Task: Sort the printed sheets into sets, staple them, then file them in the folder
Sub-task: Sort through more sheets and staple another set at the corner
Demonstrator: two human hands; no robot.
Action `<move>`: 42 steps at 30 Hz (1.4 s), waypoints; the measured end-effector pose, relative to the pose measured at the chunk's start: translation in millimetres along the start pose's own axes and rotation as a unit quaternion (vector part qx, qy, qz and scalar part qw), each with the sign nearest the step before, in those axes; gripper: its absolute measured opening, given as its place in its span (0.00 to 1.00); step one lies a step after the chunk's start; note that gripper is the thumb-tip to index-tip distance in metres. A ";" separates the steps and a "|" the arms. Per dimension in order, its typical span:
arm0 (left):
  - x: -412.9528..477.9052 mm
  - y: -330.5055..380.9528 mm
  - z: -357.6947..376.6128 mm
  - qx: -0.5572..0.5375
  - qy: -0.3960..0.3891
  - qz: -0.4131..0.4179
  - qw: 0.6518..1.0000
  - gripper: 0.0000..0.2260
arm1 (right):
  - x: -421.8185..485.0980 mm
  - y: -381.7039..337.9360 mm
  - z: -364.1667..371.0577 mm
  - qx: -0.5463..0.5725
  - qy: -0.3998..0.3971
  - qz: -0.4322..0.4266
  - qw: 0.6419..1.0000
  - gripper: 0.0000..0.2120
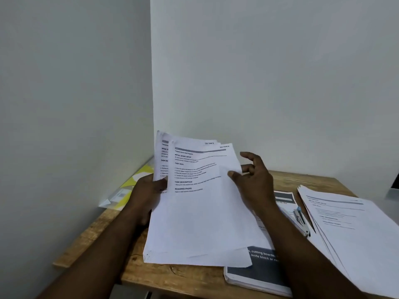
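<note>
A fanned stack of printed sheets (200,212) is lifted off the wooden table, tilted up toward me. My left hand (149,193) grips its left edge, thumb on the front. My right hand (252,180) is at the right edge, its thumb touching the top sheet and its fingers loosely spread behind. A second pile of printed sheets (354,225) lies flat at the right. A small blue and silver stapler (301,220) lies between the two piles. The yellow and clear folder (129,188) lies at the table's back left corner.
The wooden table (183,277) stands in a corner between two white walls. A thick dark-covered booklet (261,270) lies under the held sheets near the front edge. Another dark-headed sheet (284,199) lies behind my right hand.
</note>
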State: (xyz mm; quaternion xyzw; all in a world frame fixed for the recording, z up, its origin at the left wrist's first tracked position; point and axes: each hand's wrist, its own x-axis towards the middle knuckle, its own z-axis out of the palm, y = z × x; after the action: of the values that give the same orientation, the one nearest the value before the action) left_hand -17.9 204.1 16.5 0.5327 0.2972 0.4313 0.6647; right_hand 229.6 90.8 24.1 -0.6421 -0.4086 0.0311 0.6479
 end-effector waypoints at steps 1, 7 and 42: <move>-2.4 2.4 1.0 0.020 0.008 0.001 1.000 0.07 | -0.8 -0.5 2.0 -0.008 0.010 0.003 1.000 0.28; -7.8 5.5 5.0 0.066 0.036 0.013 0.997 0.09 | -1.0 6.4 10.5 0.022 0.029 0.064 0.997 0.26; 8.9 -7.6 -5.1 -0.056 0.008 0.022 0.998 0.12 | 4.4 4.3 -5.8 0.220 -0.127 0.230 0.940 0.08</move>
State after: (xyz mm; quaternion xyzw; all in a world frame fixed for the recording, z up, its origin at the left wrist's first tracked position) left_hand -16.3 213.8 8.4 0.4977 0.2657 0.4660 0.6815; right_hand 237.9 89.3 23.5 -0.5509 -0.3114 0.3493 0.6911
